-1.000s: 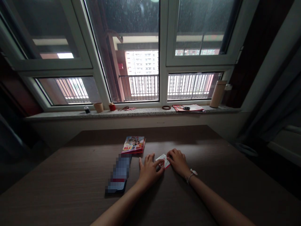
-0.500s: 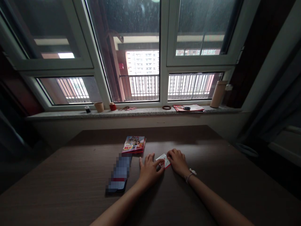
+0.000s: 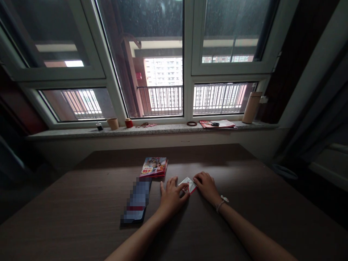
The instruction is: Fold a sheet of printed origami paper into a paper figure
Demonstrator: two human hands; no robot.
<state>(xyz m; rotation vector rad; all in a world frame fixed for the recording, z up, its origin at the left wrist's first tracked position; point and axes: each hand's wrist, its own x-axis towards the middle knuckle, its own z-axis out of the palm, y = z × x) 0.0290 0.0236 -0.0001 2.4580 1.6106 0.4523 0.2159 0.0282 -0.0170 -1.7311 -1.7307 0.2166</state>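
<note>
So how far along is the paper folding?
Done: the paper looks folded small and lies on the table. In hand: the left hand and right hand press on it from either side. Left: probably more folds, though I can't tell how many. The flyer stack behind lies untouched.

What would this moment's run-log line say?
left hand: resting on small folded paper | right hand: touching its other side | table: booklet stack, blurred dark object beside left hand
</note>
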